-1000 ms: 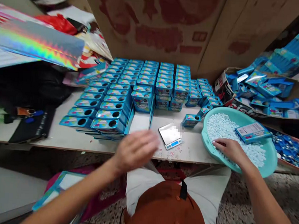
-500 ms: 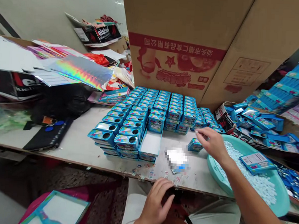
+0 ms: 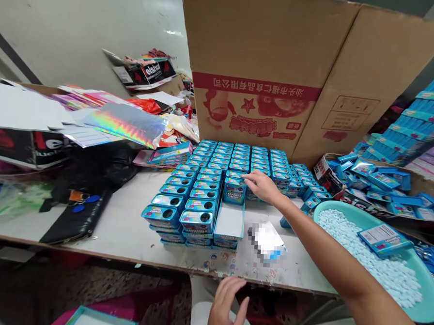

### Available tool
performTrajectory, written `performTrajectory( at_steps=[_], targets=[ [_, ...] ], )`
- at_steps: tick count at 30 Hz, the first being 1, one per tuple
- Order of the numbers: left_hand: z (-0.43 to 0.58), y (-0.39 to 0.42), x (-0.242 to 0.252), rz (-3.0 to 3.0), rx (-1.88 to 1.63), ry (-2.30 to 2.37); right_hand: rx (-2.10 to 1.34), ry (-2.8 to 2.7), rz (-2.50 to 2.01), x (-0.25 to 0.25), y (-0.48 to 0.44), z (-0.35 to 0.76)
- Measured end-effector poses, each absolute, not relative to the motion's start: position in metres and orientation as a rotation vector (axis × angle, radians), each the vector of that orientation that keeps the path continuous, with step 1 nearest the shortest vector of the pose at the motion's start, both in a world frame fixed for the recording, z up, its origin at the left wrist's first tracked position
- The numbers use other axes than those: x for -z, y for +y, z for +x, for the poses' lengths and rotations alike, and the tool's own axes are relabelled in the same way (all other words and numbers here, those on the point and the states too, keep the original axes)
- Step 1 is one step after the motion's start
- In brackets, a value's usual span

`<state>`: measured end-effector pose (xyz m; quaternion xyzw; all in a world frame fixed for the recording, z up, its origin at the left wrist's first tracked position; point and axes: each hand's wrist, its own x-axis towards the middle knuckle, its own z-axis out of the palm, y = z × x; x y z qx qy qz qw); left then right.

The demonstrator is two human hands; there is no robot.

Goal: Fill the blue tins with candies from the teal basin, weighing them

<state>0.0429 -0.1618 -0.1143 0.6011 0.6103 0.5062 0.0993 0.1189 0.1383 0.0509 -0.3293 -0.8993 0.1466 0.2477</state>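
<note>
My right hand (image 3: 264, 186) reaches over the stacked blue candy boxes (image 3: 203, 193). Its fingertips are pinched together at the top of a blue box (image 3: 234, 190) labelled Caramelo; whatever they hold, if anything, is too small to make out. In front of that box lies an open display tray (image 3: 230, 220) with a bare white bottom. Low in the view, my left hand (image 3: 227, 306) hovers by the table's front edge with its thumb apart from the fingers, holding nothing. Between the hands, a pixelated white item (image 3: 269, 240) rests on the table.
A turquoise basin (image 3: 428, 299) of pale blue candies (image 3: 375, 263) stands at the right, with a blue box (image 3: 383, 239) on top. Behind it is a carton of loose blue boxes (image 3: 383, 178). A tall cardboard box (image 3: 259, 48) stands behind the stacks. Papers and a black pouch (image 3: 78, 218) lie left.
My right hand has moved left, from beside the single blue box on the table to the stacked boxes. My left hand has barely moved. The camera view has shifted slightly.
</note>
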Motion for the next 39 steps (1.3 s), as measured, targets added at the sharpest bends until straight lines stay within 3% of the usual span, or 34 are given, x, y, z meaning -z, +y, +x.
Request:
performTrajectory(
  at_steps=[15, 22, 27, 32, 39],
  targets=[
    [0.028, -0.149, 0.096, 1.844, -1.376, 1.725, -0.084, -2.649, -0.963, -0.04, 0.127, 0.099],
    [0.03, -0.144, 0.096, 1.925, -1.309, 1.621, -0.203, -2.488, -1.012, -0.04, 0.116, 0.113],
    [0.043, -0.139, 0.098, 1.947, -1.238, 1.512, -0.319, -2.244, -0.997, -0.041, 0.086, 0.172],
    [0.06, -0.125, 0.094, 2.028, -1.139, 1.332, -0.213, -1.82, -1.198, -0.029, 0.035, 0.271],
    [0.115, -0.009, 0.071, 2.276, -1.236, 1.381, -0.077, -1.486, -1.742, 0.021, -0.03, 0.395]
  ],
)
